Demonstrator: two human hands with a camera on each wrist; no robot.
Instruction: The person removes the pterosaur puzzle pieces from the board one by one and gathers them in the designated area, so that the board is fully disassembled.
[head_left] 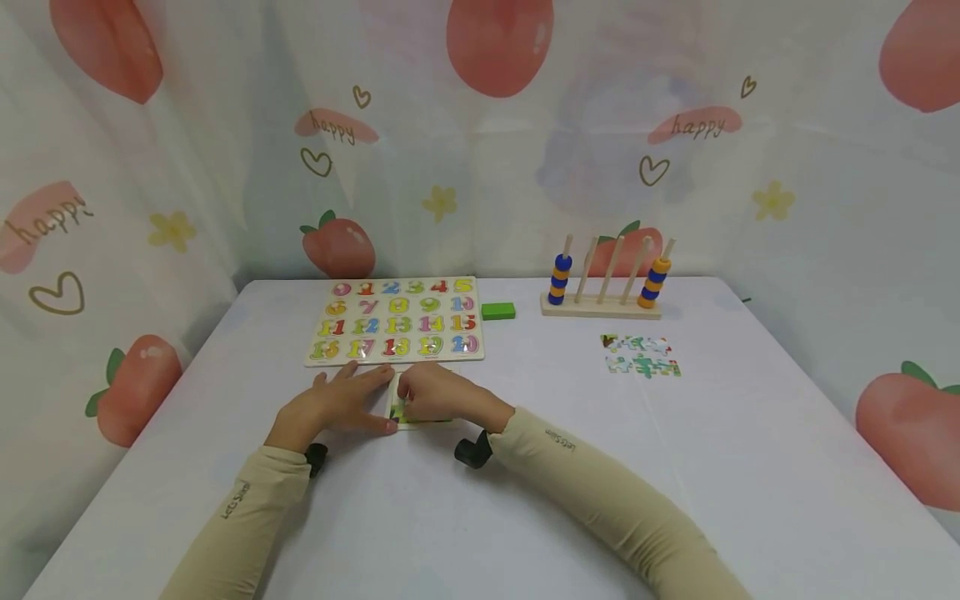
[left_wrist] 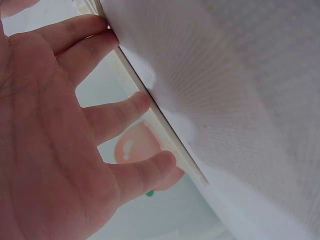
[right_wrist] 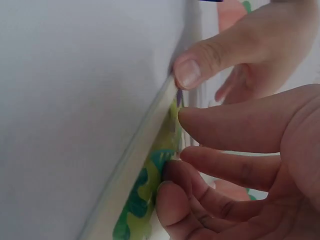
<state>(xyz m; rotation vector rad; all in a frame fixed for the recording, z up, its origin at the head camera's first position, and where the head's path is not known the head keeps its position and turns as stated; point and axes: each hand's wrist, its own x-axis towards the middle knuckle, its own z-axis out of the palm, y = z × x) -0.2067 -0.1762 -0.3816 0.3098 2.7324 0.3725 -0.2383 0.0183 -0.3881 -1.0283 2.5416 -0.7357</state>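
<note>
A small picture puzzle board [head_left: 393, 408] with a pale rim and green artwork lies in front of me. My left hand [head_left: 341, 404] spreads straight fingers beside it, the thumb touching its near-left corner. In the left wrist view, several left fingertips are right at the edge of a board [left_wrist: 165, 125]. My right hand [head_left: 435, 393] is over the puzzle, covering much of it. From the right wrist view, its bent fingers and thumb meet the green puzzle picture [right_wrist: 145, 187]; I cannot tell whether they pinch a piece.
Beyond the hands lies a wooden number board [head_left: 397, 321], with a green block [head_left: 498, 311] beside it. Farther right stands a bead rack [head_left: 600, 308] with blue and orange beads on its end pegs. Loose jigsaw pieces [head_left: 641, 357] lie in front of that rack.
</note>
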